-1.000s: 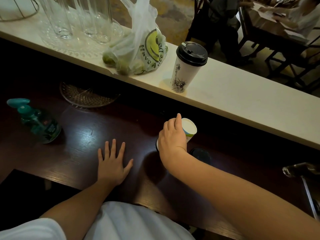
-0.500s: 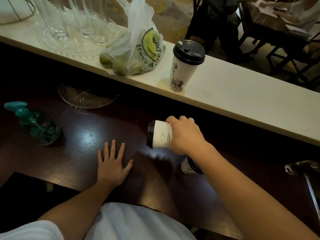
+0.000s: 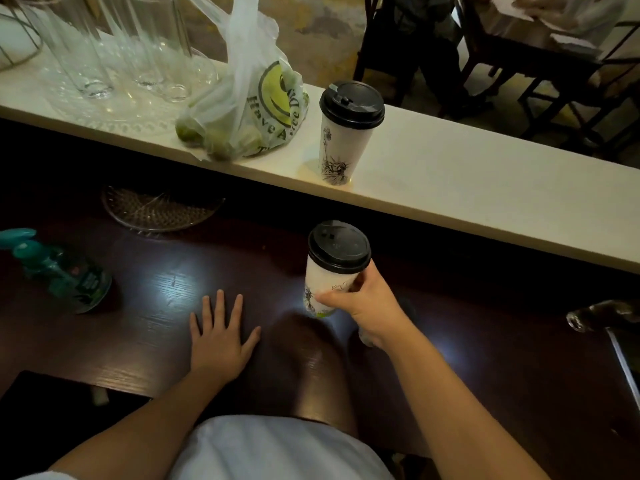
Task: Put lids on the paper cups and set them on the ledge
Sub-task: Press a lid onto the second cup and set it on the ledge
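Nearest, the left hand [image 3: 221, 341] lies flat on the dark bench [image 3: 156, 296], fingers spread and straight, its grip on nothing. Just to its right, the right hand [image 3: 367, 306] has its grip closed round the lower wall of a paper cup [image 3: 325, 282], thumb on the near side and fingers curled behind. The cup is close to upright, leaning a little, and its black lid [image 3: 339, 247] sits on the rim, seemingly pressed home. Whether the base is clear of the bench I cannot tell.

Farther left, a teal pump bottle [image 3: 62, 275] stands on the bench, and beyond it lies a glass plate [image 3: 159, 209]. Above runs the pale ledge [image 3: 485, 192], where a second cup [image 3: 343, 150], lidded too, stands upright beside a plastic bag [image 3: 256, 109] of green fruit. Tall glasses [image 3: 138, 46] stand at the far left.

Lidding looks done for this cup, so the step in hand is the carry to the ledge. The next move calls for a lift up and forward over the ledge's front edge with the cup kept level. It should then be set down on the bare stretch right of the second cup without knocking it.
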Action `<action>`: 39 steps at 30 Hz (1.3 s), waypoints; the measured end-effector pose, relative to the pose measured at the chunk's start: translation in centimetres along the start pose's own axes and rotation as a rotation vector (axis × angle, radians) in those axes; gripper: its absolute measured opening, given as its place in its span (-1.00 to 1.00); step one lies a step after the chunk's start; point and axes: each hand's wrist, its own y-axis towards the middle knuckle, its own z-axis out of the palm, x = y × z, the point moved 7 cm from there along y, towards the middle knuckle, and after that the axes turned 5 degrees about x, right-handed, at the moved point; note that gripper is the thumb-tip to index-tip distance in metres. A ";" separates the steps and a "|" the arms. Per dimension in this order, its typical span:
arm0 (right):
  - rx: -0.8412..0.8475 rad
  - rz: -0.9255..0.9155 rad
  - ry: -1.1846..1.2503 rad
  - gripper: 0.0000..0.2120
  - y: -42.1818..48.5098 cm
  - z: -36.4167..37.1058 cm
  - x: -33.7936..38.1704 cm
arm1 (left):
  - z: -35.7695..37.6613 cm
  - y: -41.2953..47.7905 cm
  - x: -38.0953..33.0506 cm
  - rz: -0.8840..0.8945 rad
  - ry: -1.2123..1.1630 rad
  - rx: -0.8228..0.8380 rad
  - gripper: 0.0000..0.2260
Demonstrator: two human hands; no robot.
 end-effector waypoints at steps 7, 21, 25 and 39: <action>0.025 0.037 0.081 -0.33 -0.1 -0.3 -1.6 | -3.2 1.7 -2.2 -0.105 -0.543 0.181 -0.29; 0.224 0.030 0.042 -0.40 -1.2 -3.2 0.6 | -16.9 0.4 -15.8 0.630 -1.376 0.781 -0.31; 0.186 -0.071 0.114 -0.48 -1.3 -4.5 2.1 | -18.5 1.0 -16.8 0.631 -1.321 0.597 -0.31; -0.103 -0.235 0.080 -0.46 -1.3 -8.1 5.0 | -21.3 2.3 -19.2 0.557 -1.231 0.274 -0.33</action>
